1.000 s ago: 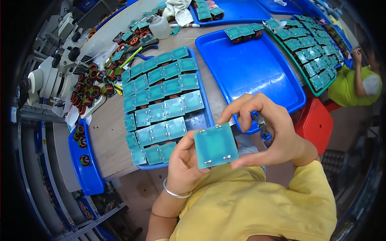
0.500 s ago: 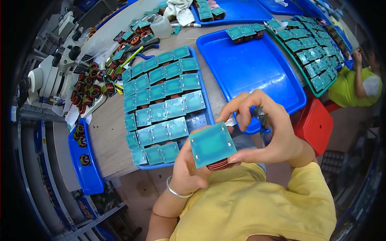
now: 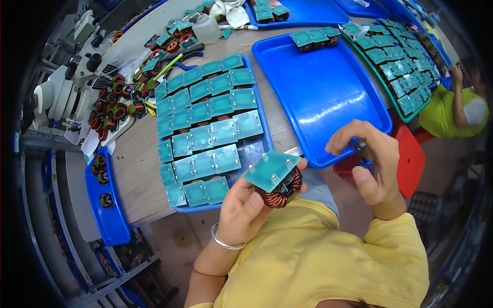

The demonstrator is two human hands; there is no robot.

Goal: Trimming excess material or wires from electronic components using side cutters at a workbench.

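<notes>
My left hand (image 3: 244, 208) holds a copper-wound toroidal coil (image 3: 280, 197) with a square green circuit board (image 3: 272, 171) on top. The board is tilted, so the windings below show at its near right side. Apart from it, on the right, my right hand (image 3: 377, 161) curls around small blue-handled pliers (image 3: 362, 152); the palm hides part of the tool. Beyond my left hand, a blue tray (image 3: 255, 152) carries rows of similar board-topped coils (image 3: 221, 109).
A second blue tray (image 3: 334, 102) has a few board-topped coils at its far end. A red stool (image 3: 411, 164) stands right. Loose coils (image 3: 115, 110), a microscope (image 3: 56, 97) and a narrow blue tray (image 3: 110, 215) are left. Another person (image 3: 457, 110) sits far right.
My right hand has drawn away to the right from the coil, keeping the pliers. My left hand has tilted the coil, so more of its windings show.
</notes>
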